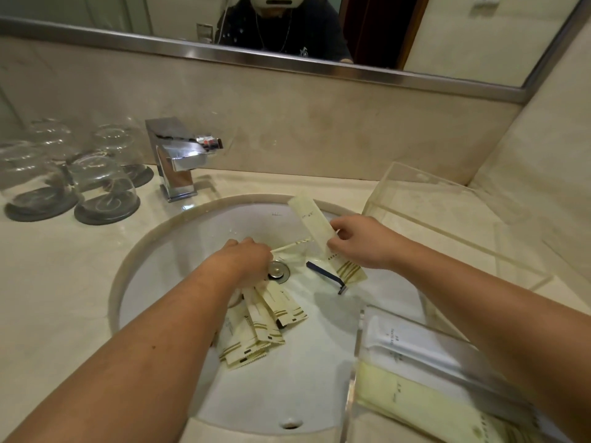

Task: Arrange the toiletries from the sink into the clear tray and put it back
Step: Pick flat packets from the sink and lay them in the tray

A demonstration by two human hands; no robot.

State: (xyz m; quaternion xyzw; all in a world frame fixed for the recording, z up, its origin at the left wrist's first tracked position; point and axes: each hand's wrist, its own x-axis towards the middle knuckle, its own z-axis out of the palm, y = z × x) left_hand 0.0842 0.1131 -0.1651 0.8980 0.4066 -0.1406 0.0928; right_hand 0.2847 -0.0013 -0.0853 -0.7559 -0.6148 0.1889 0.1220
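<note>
My left hand [246,260] reaches into the white sink [192,238] near the drain and grips a bundle of cream toiletry packets [262,324] that fan out below it. My right hand [361,241] holds one long cream packet [315,225] upright over the basin's right side. A blue razor [326,276] lies in the basin beneath that packet. A clear tray [358,356] stands at the sink's front right edge, under my right forearm, with a white packet [403,343] and a cream packet [415,398] inside.
A chrome faucet [179,158] stands behind the basin. Several upturned glasses on dark coasters [102,190] sit at the left of the counter. A second clear box [447,212] rests on the counter at the right, by the wall corner. A mirror runs above.
</note>
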